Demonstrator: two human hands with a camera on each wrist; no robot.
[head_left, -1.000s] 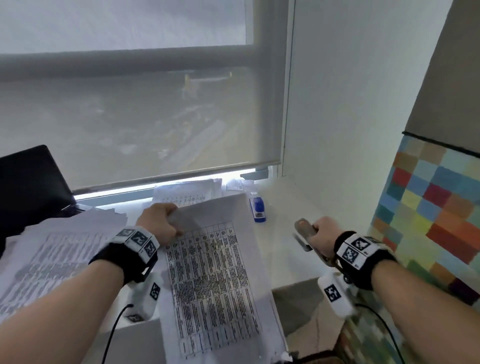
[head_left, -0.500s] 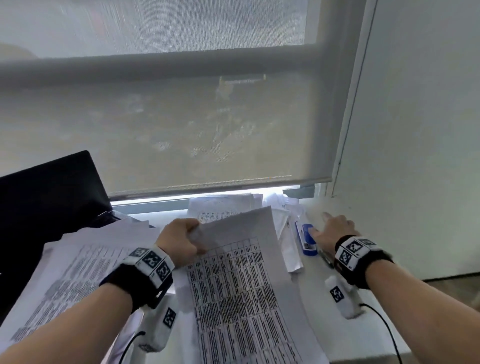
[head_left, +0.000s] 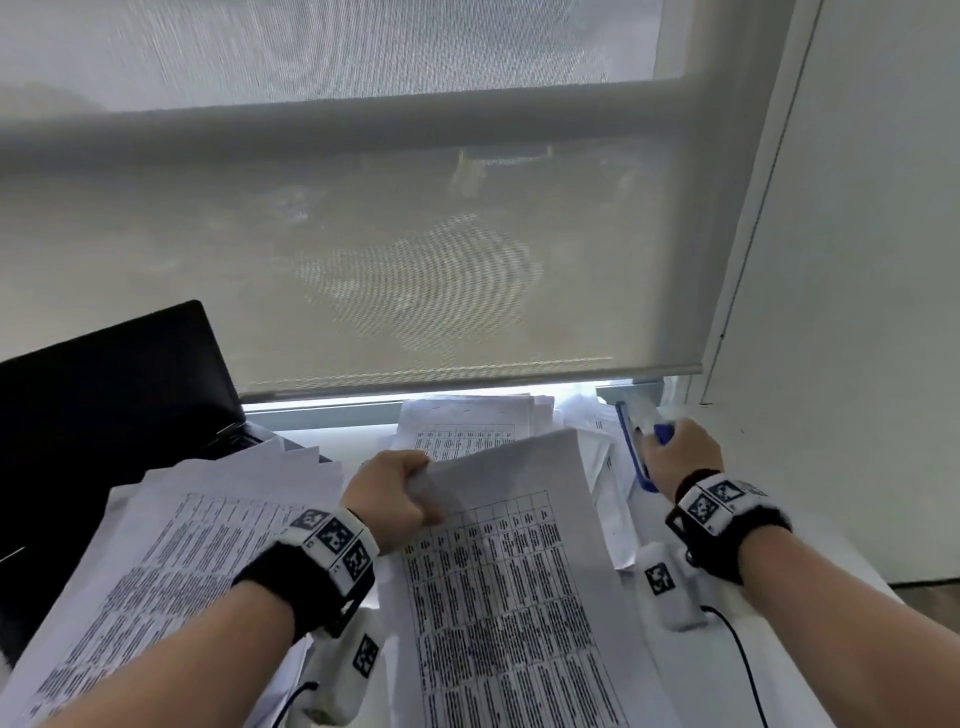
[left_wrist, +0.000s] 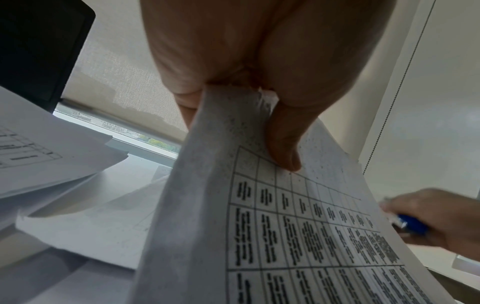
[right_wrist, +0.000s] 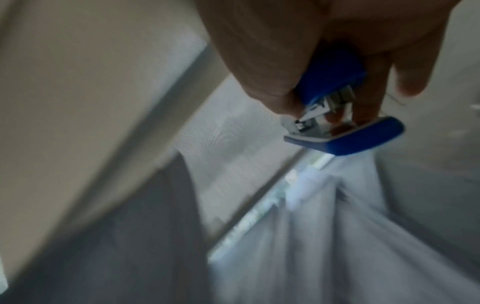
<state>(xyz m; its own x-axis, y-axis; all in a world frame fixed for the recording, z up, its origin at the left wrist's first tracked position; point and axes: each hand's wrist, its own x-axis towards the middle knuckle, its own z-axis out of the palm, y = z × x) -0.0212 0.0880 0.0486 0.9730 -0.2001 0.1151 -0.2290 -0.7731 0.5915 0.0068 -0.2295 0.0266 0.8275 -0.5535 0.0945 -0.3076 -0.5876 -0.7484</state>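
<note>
My left hand (head_left: 390, 491) pinches the top left corner of a printed sheet with a table (head_left: 511, 587), lifting that corner off the desk. In the left wrist view the thumb (left_wrist: 283, 139) presses on the sheet (left_wrist: 298, 236) from above. My right hand (head_left: 680, 457) grips a blue stapler (head_left: 635, 452) at the far right of the desk, close to the window sill. The right wrist view shows the fingers curled round the stapler (right_wrist: 335, 86), its metal mouth and blue base pointing away from the palm.
A dark laptop (head_left: 98, 395) stands open at the left. Stacks of printed papers lie left (head_left: 171, 561) and at the back (head_left: 462, 426). A roller blind (head_left: 363, 234) covers the window ahead. A white wall (head_left: 857, 260) bounds the right side.
My right hand let go of a grey tool, reached to the blue stapler and now grips it, lifted. The left hand kept its hold on the sheet. The view swung left.
</note>
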